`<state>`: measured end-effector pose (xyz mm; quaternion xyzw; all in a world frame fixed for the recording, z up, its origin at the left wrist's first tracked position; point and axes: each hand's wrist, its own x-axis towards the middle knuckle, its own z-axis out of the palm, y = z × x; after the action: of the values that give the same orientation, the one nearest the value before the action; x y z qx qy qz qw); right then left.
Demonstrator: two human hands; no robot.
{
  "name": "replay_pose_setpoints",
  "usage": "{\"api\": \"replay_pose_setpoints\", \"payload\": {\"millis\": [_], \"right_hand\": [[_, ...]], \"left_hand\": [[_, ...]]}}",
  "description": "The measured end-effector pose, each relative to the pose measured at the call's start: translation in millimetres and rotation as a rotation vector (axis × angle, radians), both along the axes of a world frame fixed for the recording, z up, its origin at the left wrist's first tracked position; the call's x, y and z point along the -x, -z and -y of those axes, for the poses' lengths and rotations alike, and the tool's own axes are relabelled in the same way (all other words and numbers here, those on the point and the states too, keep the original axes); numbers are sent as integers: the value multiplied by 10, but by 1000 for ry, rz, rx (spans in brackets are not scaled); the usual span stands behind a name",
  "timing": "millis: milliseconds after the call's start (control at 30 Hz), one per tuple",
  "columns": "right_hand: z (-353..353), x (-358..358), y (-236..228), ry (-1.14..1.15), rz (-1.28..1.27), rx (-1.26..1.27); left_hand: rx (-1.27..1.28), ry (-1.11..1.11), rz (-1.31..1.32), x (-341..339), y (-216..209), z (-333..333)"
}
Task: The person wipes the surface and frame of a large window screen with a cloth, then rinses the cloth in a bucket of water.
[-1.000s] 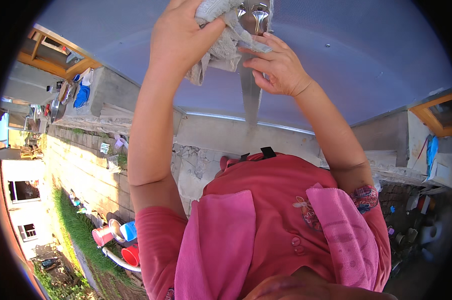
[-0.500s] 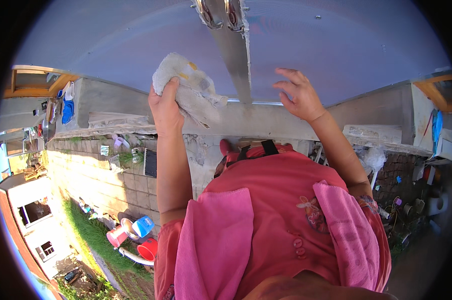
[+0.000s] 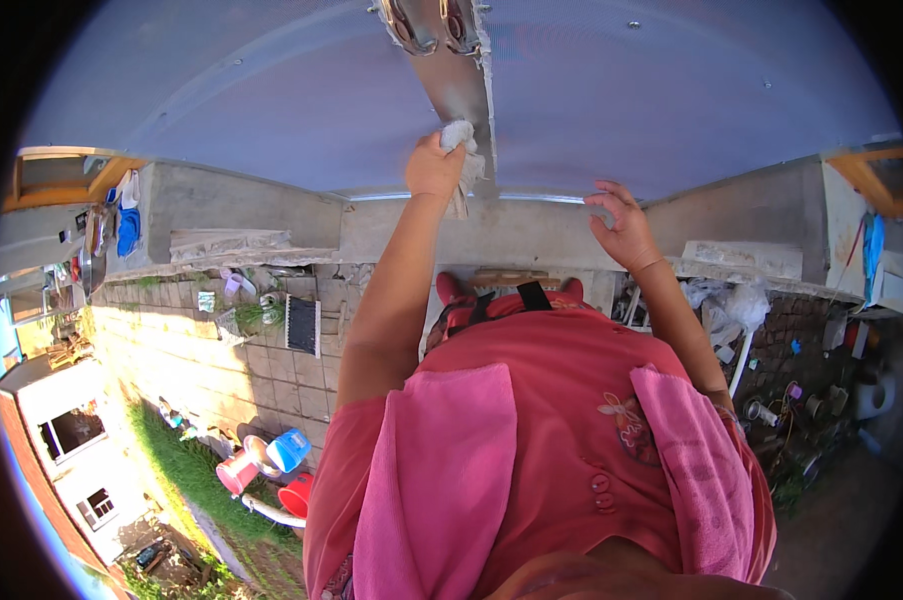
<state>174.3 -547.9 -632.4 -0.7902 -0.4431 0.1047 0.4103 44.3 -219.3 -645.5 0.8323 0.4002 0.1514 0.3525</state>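
Note:
A bunched whitish cloth (image 3: pixel 458 136) is gripped in my left hand (image 3: pixel 436 166). That hand is up at the grey metal door frame (image 3: pixel 449 85), where the cloth lies against its lower part. Part of the cloth hangs down below my fist. My right hand (image 3: pixel 626 225) holds nothing, its fingers loosely curled and apart, near the lower edge of the right blue-grey panel (image 3: pixel 661 110). Two shiny metal handles (image 3: pixel 433 25) stand on the frame above my left hand. Over my shoulders hangs a pink towel (image 3: pixel 441 450).
A concrete sill (image 3: pixel 551 240) runs below the panels. White plastic bags (image 3: pixel 736 305) lie to the right. A paved yard (image 3: pixel 261 370) spreads to the left, with a red bucket (image 3: pixel 296 495), a blue bucket (image 3: pixel 289 450) and a grass strip (image 3: pixel 201 480).
My left hand has moved right and up to the frame, and the cloth, spread out before, is now bunched. My right hand has dropped slightly and shifted right.

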Motion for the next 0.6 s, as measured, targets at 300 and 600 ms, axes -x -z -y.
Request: {"api": "replay_pose_setpoints", "payload": {"millis": [300, 600], "right_hand": [[350, -43, 316, 68, 31, 111], [424, 158, 323, -7, 71, 269]], "left_hand": [[832, -279, 526, -25, 491, 279], [813, -174, 827, -177, -886, 208]]}}
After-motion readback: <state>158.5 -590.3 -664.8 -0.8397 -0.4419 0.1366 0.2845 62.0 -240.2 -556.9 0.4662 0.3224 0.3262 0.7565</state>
